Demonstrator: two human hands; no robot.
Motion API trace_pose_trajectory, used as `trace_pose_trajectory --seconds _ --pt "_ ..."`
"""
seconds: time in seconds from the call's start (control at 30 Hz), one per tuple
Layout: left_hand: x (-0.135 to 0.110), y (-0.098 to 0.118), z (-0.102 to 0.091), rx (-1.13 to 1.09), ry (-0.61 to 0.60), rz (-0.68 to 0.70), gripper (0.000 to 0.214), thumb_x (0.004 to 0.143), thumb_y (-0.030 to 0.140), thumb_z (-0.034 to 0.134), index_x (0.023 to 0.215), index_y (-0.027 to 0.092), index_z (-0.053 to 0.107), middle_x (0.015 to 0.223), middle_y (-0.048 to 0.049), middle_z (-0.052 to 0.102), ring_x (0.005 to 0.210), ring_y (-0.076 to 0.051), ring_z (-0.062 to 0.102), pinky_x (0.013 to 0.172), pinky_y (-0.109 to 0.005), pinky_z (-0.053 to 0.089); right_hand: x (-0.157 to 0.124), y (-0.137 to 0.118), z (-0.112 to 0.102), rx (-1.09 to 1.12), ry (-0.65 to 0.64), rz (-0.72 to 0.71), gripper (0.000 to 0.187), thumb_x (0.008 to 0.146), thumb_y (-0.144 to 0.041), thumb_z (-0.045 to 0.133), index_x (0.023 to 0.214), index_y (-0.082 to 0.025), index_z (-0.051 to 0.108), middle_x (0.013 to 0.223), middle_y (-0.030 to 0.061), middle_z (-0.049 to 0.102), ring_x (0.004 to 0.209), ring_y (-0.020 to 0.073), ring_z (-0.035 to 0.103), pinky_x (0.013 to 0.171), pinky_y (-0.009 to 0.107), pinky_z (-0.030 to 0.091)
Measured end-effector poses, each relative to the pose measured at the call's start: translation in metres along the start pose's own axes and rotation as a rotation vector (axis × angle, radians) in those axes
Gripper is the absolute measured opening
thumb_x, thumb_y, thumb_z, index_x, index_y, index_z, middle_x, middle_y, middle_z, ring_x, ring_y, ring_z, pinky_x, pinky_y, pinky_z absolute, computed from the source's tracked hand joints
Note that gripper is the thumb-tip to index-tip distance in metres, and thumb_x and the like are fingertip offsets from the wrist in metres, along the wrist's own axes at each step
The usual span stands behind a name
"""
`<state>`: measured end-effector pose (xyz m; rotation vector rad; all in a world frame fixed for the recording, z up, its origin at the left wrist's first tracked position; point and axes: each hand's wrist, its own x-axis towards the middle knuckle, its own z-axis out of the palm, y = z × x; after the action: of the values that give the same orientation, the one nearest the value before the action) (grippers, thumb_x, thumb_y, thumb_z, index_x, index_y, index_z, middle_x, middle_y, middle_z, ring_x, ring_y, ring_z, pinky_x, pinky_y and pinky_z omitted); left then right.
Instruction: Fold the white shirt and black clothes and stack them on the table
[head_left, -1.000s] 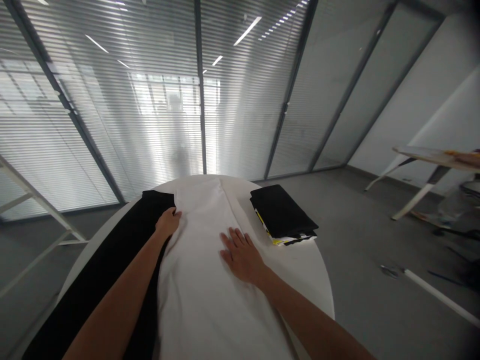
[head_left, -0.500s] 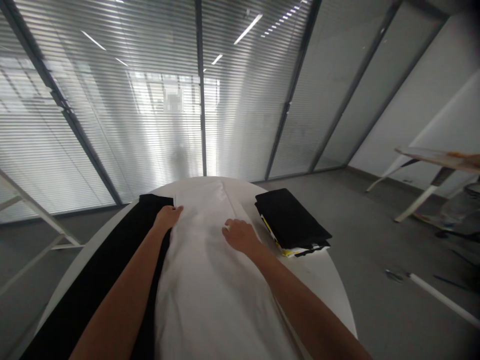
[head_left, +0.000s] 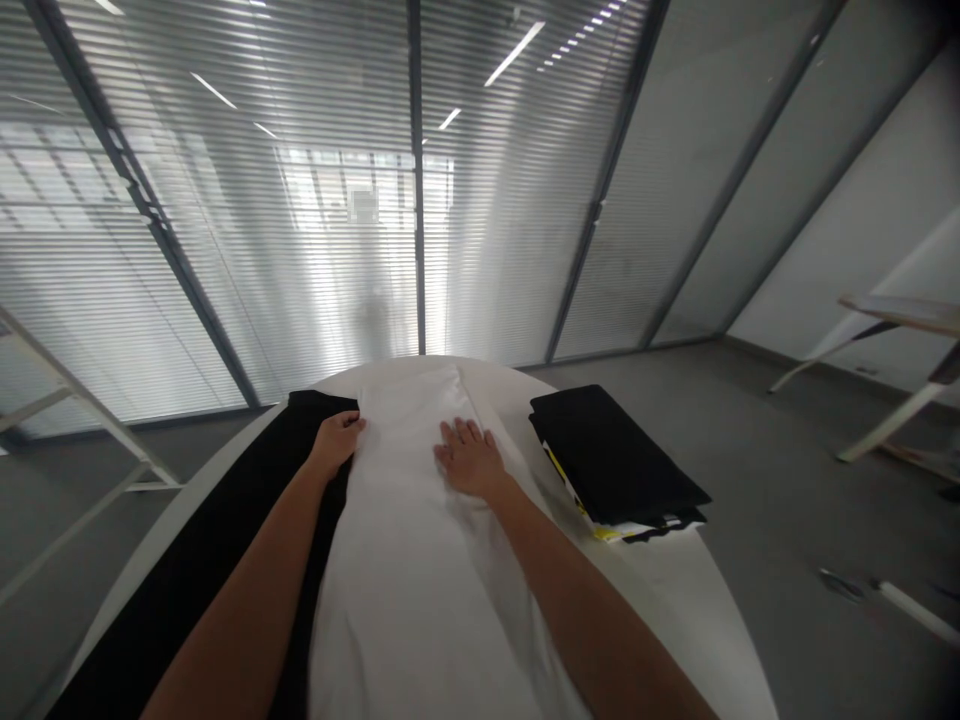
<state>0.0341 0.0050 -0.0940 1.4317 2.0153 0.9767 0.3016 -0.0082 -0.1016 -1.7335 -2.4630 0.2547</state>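
A long white cloth [head_left: 412, 590] lies lengthwise over the round table, with soft creases across it. Along its left side runs a long black cloth [head_left: 202, 530], partly under my left forearm. My left hand [head_left: 335, 442] is closed in a pinch at the white cloth's left edge, close to the black cloth's far corner. Its fingertips are partly hidden. My right hand [head_left: 470, 457] rests palm down on the white cloth, fingers spread, holding nothing. I cannot tell what kind of garment or fabric piece either cloth is.
A stack of folded black cloths [head_left: 615, 460], with white and yellow showing at its edge, sits at the right of the white table [head_left: 697, 590]. A white metal frame [head_left: 97, 410] stands at left, another table [head_left: 900, 315] at far right. Glass partitions with blinds [head_left: 360, 270] rise behind.
My right hand has opened from curled fingers to a flat, spread palm on the white cloth. The left hand keeps its place at the cloth's edge. The view has shifted slightly.
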Motion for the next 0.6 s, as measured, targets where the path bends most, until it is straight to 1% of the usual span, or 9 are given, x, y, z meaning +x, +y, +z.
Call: trace_pose_trajectory --seconds 0.07,0.13,0.2,0.23,0.3,0.4,0.47,0.5,0.6 --pt "-0.002 0.002 0.0 -0.051 -0.002 -0.015 0.041 0.087 0.037 0.051 0.119 0.014 0.067 0.093 -0.0076 0.074 0.071 -0.017 0.066 0.06 -0.025 0.049 0.0 -0.001 -0.006 -0.007 -0.017 0.001 0.062 0.098 -0.054 0.019 0.153 -0.025 0.026 0.159 0.0094 0.024 0.144 0.0314 0.02 0.111 0.06 0.015" --pt "-0.004 0.002 0.0 -0.08 0.001 -0.027 0.042 0.087 0.037 0.052 0.118 0.013 0.067 0.088 -0.0076 0.074 0.065 -0.017 0.065 0.056 -0.026 0.047 -0.001 -0.004 -0.013 -0.042 -0.001 0.009 0.061 0.097 -0.054 0.024 0.15 -0.024 0.033 0.152 0.0145 0.036 0.138 0.0341 0.031 0.108 0.064 0.014" --pt "-0.004 0.002 0.001 -0.09 0.012 -0.023 0.039 0.086 0.034 0.054 0.115 0.013 0.069 0.089 -0.0076 0.074 0.069 -0.017 0.065 0.06 -0.026 0.049 -0.002 -0.007 -0.017 -0.069 0.029 0.028 0.057 0.096 -0.053 0.029 0.143 -0.024 0.043 0.141 0.0179 0.047 0.129 0.0348 0.04 0.107 0.064 0.014" --pt "-0.004 0.002 0.002 -0.09 0.018 -0.018 0.037 0.085 0.033 0.055 0.112 0.013 0.07 0.091 -0.0077 0.074 0.073 -0.018 0.066 0.064 -0.026 0.05 -0.002 -0.007 -0.017 -0.07 0.053 0.036 0.055 0.096 -0.051 0.03 0.14 -0.023 0.046 0.137 0.0188 0.05 0.126 0.0346 0.042 0.106 0.063 0.015" --pt "-0.004 0.002 0.003 -0.083 0.032 -0.01 0.034 0.084 0.031 0.056 0.108 0.012 0.072 0.096 -0.0083 0.074 0.081 -0.019 0.067 0.072 -0.026 0.05 -0.001 -0.007 -0.015 -0.046 0.092 0.035 0.053 0.098 -0.049 0.029 0.14 -0.022 0.046 0.137 0.0184 0.049 0.126 0.0337 0.041 0.105 0.061 0.018" --pt "-0.003 0.001 0.004 -0.062 0.045 -0.007 0.033 0.083 0.03 0.057 0.107 0.011 0.072 0.101 -0.0093 0.074 0.088 -0.02 0.067 0.079 -0.027 0.049 0.003 -0.001 -0.009 -0.005 0.103 0.004 0.053 0.098 -0.049 0.03 0.145 -0.025 0.04 0.146 0.0151 0.042 0.134 0.0313 0.032 0.107 0.058 0.018" --pt "-0.001 0.001 0.005 -0.048 0.046 -0.013 0.033 0.083 0.029 0.057 0.106 0.011 0.072 0.1 -0.0095 0.074 0.088 -0.02 0.067 0.079 -0.027 0.048 0.006 0.004 -0.006 0.014 0.099 -0.014 0.054 0.098 -0.05 0.03 0.146 -0.027 0.038 0.149 0.0133 0.038 0.136 0.0299 0.029 0.107 0.056 0.019" --pt "-0.001 0.001 0.005 -0.042 0.044 -0.018 0.033 0.082 0.029 0.057 0.105 0.011 0.072 0.098 -0.0094 0.074 0.087 -0.021 0.067 0.078 -0.027 0.048 0.007 0.006 -0.005 0.02 0.101 -0.016 0.054 0.098 -0.051 0.03 0.146 -0.028 0.038 0.148 0.013 0.039 0.136 0.0296 0.029 0.107 0.056 0.019" --pt "0.0 0.001 0.004 -0.032 0.039 -0.03 0.031 0.081 0.031 0.057 0.099 0.011 0.073 0.09 -0.008 0.074 0.082 -0.021 0.067 0.072 -0.026 0.048 0.012 0.01 -0.005 0.031 0.111 -0.01 0.05 0.097 -0.049 0.031 0.142 -0.029 0.043 0.143 0.0116 0.044 0.131 0.0281 0.035 0.106 0.055 0.021"
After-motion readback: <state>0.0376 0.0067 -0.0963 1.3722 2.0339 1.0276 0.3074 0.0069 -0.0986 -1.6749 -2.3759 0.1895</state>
